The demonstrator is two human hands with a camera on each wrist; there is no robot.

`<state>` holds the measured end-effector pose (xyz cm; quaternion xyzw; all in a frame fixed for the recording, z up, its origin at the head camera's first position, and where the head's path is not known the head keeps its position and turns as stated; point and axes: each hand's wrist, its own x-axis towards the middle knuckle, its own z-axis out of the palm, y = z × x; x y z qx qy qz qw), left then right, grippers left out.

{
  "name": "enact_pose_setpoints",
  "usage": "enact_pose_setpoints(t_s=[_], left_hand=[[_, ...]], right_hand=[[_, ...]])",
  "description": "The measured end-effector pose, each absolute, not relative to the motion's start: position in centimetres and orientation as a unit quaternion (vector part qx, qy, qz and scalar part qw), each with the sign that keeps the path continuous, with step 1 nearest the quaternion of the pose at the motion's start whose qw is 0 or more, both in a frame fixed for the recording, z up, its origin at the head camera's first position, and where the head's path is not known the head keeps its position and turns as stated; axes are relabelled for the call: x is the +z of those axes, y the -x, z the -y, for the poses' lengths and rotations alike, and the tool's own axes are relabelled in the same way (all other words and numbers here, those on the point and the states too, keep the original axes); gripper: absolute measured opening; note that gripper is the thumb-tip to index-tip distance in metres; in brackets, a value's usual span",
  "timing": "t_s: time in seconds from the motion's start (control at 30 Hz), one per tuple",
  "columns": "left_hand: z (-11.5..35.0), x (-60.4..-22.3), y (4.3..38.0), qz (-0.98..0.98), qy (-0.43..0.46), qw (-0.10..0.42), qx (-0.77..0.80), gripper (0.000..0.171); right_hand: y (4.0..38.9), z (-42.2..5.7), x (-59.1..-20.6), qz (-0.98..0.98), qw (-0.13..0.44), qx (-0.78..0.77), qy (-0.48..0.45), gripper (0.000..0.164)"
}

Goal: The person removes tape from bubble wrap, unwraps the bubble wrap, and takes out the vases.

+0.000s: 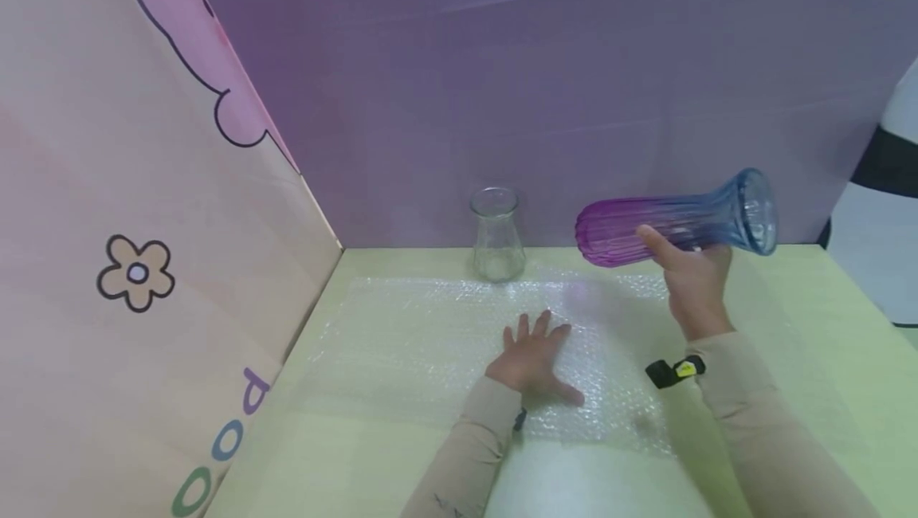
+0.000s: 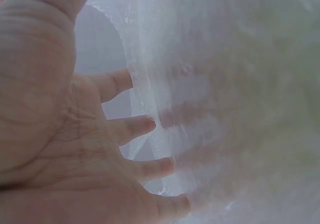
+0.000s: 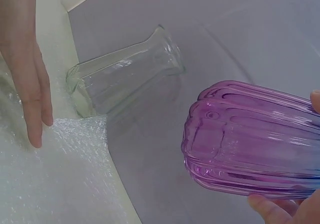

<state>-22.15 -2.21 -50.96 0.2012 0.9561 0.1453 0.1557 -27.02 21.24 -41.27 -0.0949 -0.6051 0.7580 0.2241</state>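
Observation:
My right hand [image 1: 697, 283] grips a ribbed glass vase [image 1: 674, 219], purple at the base and blue at its flared mouth. The vase lies sideways in the air, its base to the left and its mouth to the right. In the right wrist view its purple base [image 3: 240, 139] faces the camera. My left hand [image 1: 532, 360] is spread with straight fingers over a sheet of bubble wrap [image 1: 416, 343] on the table. From the left wrist, the fingertips [image 2: 165, 167] show right at the filmy wrap. A clear glass vase [image 1: 498, 239] stands upright behind the wrap.
The pale yellow table [image 1: 796, 359] ends at a purple backdrop [image 1: 502, 88]. A printed panel [image 1: 143, 183] with a flower and letters borders the left side. At the far right is a white shape [image 1: 878, 239] with a black band.

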Motion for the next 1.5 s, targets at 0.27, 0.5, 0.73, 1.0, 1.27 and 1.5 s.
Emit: enact_pose_setpoints(t_s=[0.27,0.5,0.73,1.0,1.27,1.5], left_hand=[[2.1,-51.2,22.2,-0.958,-0.2,0.146,0.146,0.116],[2.1,-51.1,22.1,-0.958,-0.199,0.148,0.146,0.116],[2.1,-51.0,22.1,-0.958,-0.2,0.149,0.143,0.117],[2.2,-50.7,22.0,-0.958,-0.199,0.15,0.145,0.116],[2.2,-50.8,22.1,-0.958,-0.198,0.149,0.142,0.116],[2.0,-50.8,22.1,-0.958,-0.199,0.147,0.146,0.117]], right_hand=[[27.6,-20.2,-41.4,0.592,0.241,0.764,0.084,0.09],[27.8,-19.9,-41.3,0.601,0.227,0.762,0.083,0.089],[28.1,-19.7,-41.2,0.626,0.197,0.748,0.098,0.095],[28.6,-19.2,-41.0,0.659,0.158,0.724,0.127,0.105],[28.9,-18.7,-40.9,0.686,0.132,0.698,0.157,0.111],[29.4,-18.7,-41.0,0.693,0.137,0.687,0.168,0.107]])
